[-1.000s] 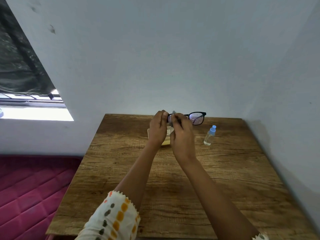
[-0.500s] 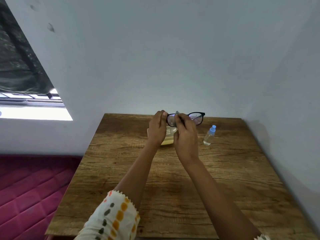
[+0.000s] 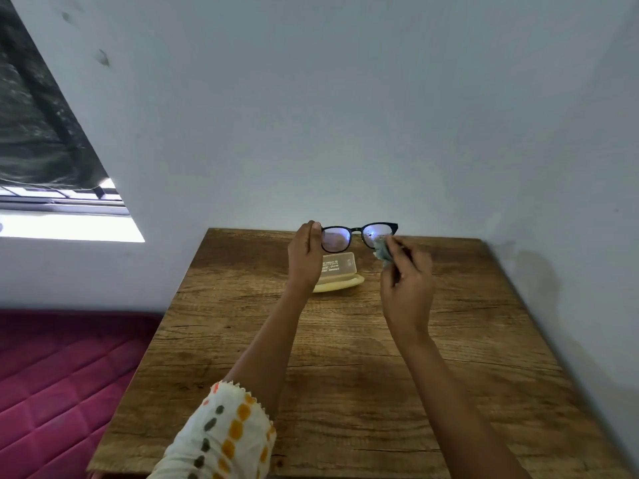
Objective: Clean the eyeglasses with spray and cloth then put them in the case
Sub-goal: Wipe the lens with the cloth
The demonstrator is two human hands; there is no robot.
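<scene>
Black-framed eyeglasses [image 3: 356, 235] are held up above the far part of the wooden table [image 3: 345, 357]. My left hand [image 3: 306, 257] grips the frame's left end. My right hand [image 3: 408, 281] pinches a small grey-blue cloth [image 3: 382, 250] against the lower edge of the right lens. Behind and below my left hand an open pale yellow glasses case [image 3: 340, 274] lies on the table, with a label inside its lid. The spray bottle is hidden behind my right hand.
White walls close in the table at the back and on the right. A dark red quilted mattress [image 3: 58, 375] lies to the left, below a window [image 3: 69, 226] with a dark curtain.
My right hand with the cloth has moved from the left lens across to the right lens. It now covers the spray bottle. My left hand still holds the frame's left end.
</scene>
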